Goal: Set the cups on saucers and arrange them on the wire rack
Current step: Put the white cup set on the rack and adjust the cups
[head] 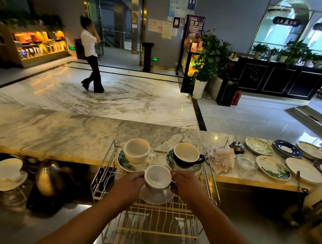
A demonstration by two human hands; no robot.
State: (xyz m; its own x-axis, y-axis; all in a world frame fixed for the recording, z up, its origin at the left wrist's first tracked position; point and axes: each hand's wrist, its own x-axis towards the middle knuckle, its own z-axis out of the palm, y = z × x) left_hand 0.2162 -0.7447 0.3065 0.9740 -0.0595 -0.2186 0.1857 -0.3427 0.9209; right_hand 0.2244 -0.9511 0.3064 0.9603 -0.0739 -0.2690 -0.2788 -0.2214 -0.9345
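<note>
Two hands worked at the nearest set: the left hand (131, 181) and the right hand (186, 184) each pinched a side of a plain white cup (157, 178), fingers pressed to its wall, while it sat on a white saucer (156, 198) resting on the wire rack (159, 219). That set looked placed or nearly so, needing only release. Behind it on the rack stood a white cup on a leaf-print saucer (127, 162) at the left, and a dark-handled cup on its saucer (187, 156) at the right. Three pairs therefore seemed done. Farther off on the marble counter (58, 130), loose plates and saucers (273, 167) lay unpaired at the right; no spare cups showed beside them, so what was left could not be judged.
</note>
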